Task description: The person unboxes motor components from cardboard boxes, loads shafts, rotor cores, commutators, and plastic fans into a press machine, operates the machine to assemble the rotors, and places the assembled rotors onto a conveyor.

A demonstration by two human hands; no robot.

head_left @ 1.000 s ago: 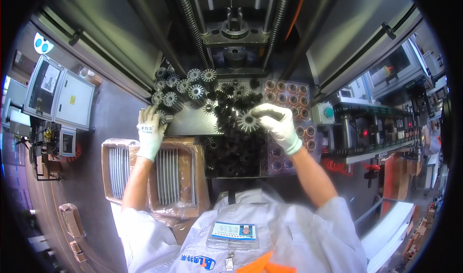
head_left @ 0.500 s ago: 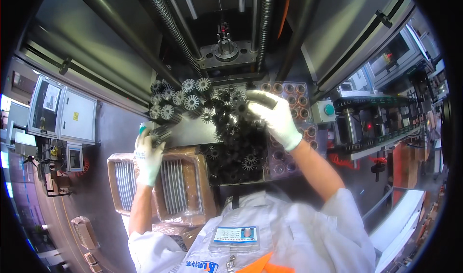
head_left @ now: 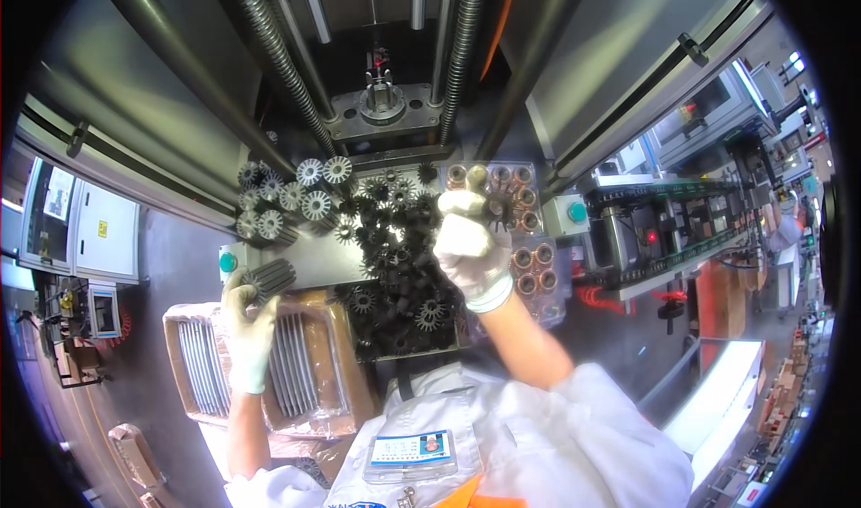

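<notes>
My left hand (head_left: 242, 333), in a white glove, is closed around a dark slotted metal core (head_left: 272, 279), which lies tilted beside the green button (head_left: 228, 262). My right hand (head_left: 466, 243), also gloved, holds a small black toothed ring (head_left: 499, 207) between its fingers, above the clear trays. To its left spreads a heap of black star-shaped toothed rings (head_left: 395, 261). Several slotted metal cores (head_left: 309, 185) stand or lean together at the back left of the metal worktop (head_left: 327, 255).
Clear plastic trays with copper-coloured rings (head_left: 523, 257) sit at the right, beside another green button (head_left: 577, 213). Behind stands a press fixture (head_left: 382, 104) between vertical rods. Film-lined boxes with metal shafts (head_left: 289, 364) stand at the near left. A conveyor (head_left: 677, 234) runs at the right.
My right hand has moved from the black heap to over the clear trays, carrying a toothed ring. My left hand's slotted core now shows more plainly. The whole view has shifted a little.
</notes>
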